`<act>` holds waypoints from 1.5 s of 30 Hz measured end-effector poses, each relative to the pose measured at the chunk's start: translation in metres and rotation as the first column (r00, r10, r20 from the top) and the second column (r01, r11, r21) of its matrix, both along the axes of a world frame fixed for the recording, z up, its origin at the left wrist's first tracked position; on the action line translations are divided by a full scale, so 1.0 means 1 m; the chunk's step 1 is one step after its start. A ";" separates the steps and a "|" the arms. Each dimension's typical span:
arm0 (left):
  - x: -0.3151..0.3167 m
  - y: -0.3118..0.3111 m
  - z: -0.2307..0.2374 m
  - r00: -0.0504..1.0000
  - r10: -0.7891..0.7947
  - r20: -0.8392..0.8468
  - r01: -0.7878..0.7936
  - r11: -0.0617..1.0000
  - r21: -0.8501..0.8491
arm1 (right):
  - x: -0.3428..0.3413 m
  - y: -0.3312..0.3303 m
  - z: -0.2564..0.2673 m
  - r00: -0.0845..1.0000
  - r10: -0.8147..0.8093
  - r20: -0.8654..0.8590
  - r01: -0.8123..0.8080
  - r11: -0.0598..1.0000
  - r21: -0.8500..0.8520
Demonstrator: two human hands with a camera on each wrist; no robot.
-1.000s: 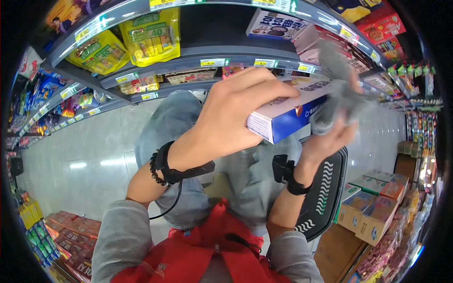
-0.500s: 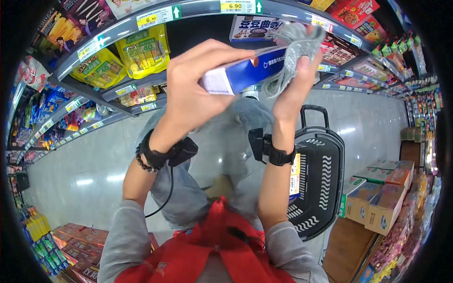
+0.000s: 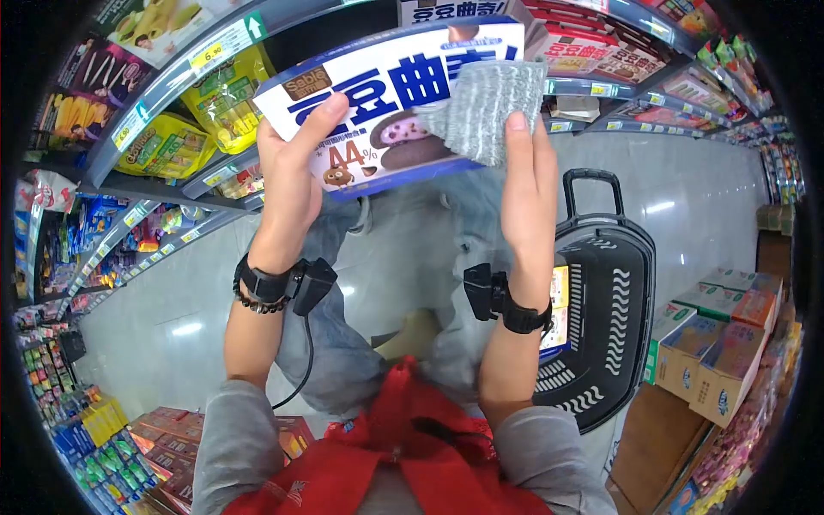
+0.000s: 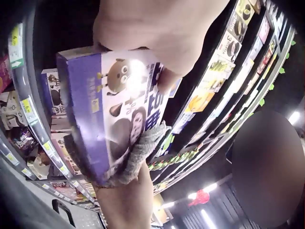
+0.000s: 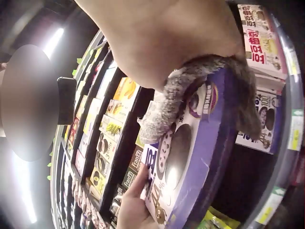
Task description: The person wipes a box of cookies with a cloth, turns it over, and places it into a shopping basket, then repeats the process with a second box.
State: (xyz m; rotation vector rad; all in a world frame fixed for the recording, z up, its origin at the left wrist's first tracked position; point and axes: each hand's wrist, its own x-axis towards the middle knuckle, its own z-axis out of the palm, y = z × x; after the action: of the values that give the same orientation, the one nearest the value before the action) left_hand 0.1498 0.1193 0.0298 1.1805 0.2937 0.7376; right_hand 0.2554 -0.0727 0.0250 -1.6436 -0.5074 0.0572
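A blue-and-white cookie box (image 3: 378, 107) with large blue lettering is held up before the shelf, its printed front turned up toward the head camera. My left hand (image 3: 290, 167) grips the box's left end, thumb on the front face. At the other end, my right hand (image 3: 529, 184) holds a grey knitted cloth (image 3: 493, 112) against the box, thumb over the front. The left wrist view shows the cloth (image 4: 143, 150) folded round that end of the box (image 4: 90, 100). Seen from the right wrist, the cloth (image 5: 164, 102) also covers part of the front.
Shelves ahead carry yellow snack bags (image 3: 225, 107) and red-and-white cookie boxes (image 3: 575, 51). A black shopping basket (image 3: 601, 318) stands on the floor at right, with a yellow-and-white package (image 3: 556, 309) in it. Cardboard cartons (image 3: 717, 360) are stacked farther right.
The box has turned from showing its blue side to showing its printed front. The right hand's cloth has moved from blurred motion off the right end onto the front's right part.
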 end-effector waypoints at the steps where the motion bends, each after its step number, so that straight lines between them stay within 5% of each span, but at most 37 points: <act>1: -0.002 0.002 -0.002 0.998 -0.056 -0.043 0.057 0.998 0.025 | -0.001 -0.002 0.000 1.000 0.021 -0.022 -0.020 1.000 0.022; 3: -0.005 -0.001 0.000 0.963 -0.232 -0.137 0.240 0.970 0.041 | -0.009 0.005 0.014 0.990 -0.084 -0.117 0.117 0.942 0.313; 6: -0.007 -0.011 -0.004 0.971 -0.214 -0.109 0.221 0.973 0.058 | -0.008 -0.012 0.006 0.996 0.079 -0.032 -0.061 0.921 0.385; 12: -0.002 0.020 -0.005 0.998 -0.053 0.031 0.059 0.974 -0.220 | -0.010 0.007 0.002 0.969 0.243 0.035 -0.245 0.947 0.210; 16: -0.006 0.017 -0.007 0.998 0.033 0.050 -0.020 0.973 -0.229 | -0.016 0.010 0.000 0.988 0.156 -0.011 -0.148 0.954 0.259; 19: -0.001 0.018 0.001 0.991 0.042 0.125 0.007 0.930 -0.367 | -0.009 0.006 -0.010 0.964 0.083 -0.251 0.048 0.879 0.475; 26: -0.003 0.025 -0.002 0.980 -0.024 0.197 0.118 0.867 -0.485 | -0.014 0.007 -0.011 0.840 0.434 -0.326 -0.143 0.756 0.638; 28: -0.004 0.019 -0.002 0.980 -0.021 0.200 0.120 0.860 -0.496 | -0.016 0.004 -0.026 0.855 0.477 -0.204 -0.284 0.759 0.586; 30: -0.002 0.015 -0.005 0.992 0.006 0.128 0.060 0.861 -0.506 | -0.016 0.003 -0.030 0.652 0.730 -0.205 -0.358 0.535 0.765; 34: 0.002 -0.001 0.000 0.994 0.068 -0.086 -0.100 0.884 -0.456 | -0.025 0.017 -0.021 0.602 0.753 -0.266 -0.271 0.506 0.819; 36: 0.004 -0.007 0.003 0.955 0.153 -0.254 -0.233 0.917 -0.323 | -0.029 0.022 -0.014 0.639 0.701 -0.317 -0.204 0.552 0.808; 37: -0.001 -0.001 -0.005 0.986 0.044 -0.163 -0.082 0.970 -0.231 | -0.030 0.023 -0.014 0.658 0.677 -0.331 -0.195 0.577 0.793; 41: 0.002 0.017 -0.037 0.937 -0.234 -0.261 0.181 0.961 -0.211 | -0.019 0.004 -0.036 0.742 0.598 -0.303 -0.272 0.682 0.678; 45: -0.003 -0.002 -0.028 0.898 -0.197 -0.393 0.169 0.980 -0.104 | -0.022 -0.014 -0.067 0.873 0.460 -0.161 -0.392 0.859 0.329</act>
State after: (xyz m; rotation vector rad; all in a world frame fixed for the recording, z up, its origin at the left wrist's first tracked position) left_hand 0.1467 0.1173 0.0020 1.2714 0.5376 0.3114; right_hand 0.2336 -0.0869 -0.0421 -1.1938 -0.6605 0.4854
